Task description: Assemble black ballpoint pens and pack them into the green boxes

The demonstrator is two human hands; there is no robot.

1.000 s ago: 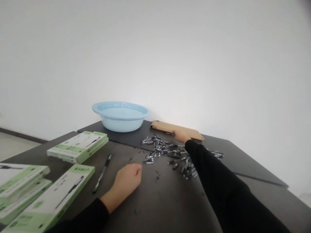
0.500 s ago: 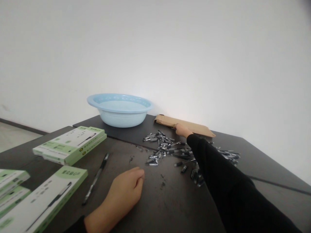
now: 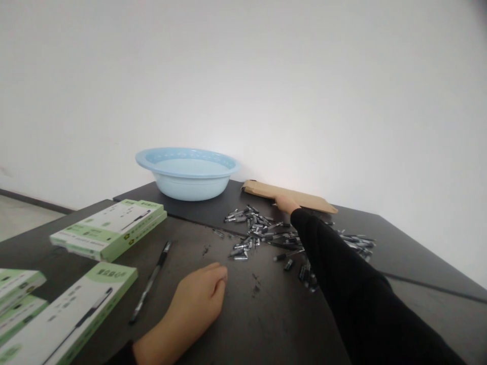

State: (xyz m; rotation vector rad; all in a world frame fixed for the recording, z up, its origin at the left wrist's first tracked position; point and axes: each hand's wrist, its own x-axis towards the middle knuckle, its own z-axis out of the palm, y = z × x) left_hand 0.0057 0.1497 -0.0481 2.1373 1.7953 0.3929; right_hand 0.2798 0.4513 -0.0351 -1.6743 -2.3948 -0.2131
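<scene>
My left hand (image 3: 200, 295) rests on the dark table in a loose curl, with nothing sticking out of it. To its left lies a single black-and-clear pen (image 3: 151, 281), apart from the hand. My right hand (image 3: 286, 204) reaches far forward to the near edge of a flat brown paper bag (image 3: 304, 199). Its fingers look closed; a small pale tip shows at them, too small to name. Beneath and around the right forearm spreads a pile of pen caps and pen parts (image 3: 254, 228), partly hidden by the black sleeve.
A light blue plastic basin (image 3: 192, 185) stands at the back near the white wall. Green-and-white pen boxes (image 3: 114, 225) are stacked at the left, and another pen box (image 3: 72, 309) lies closer. Small dark bits (image 3: 256, 283) are on the table beside my left hand.
My right hand has shifted slightly at the paper bag's edge, and a small pale tip now shows at its fingers. The left hand has barely moved.
</scene>
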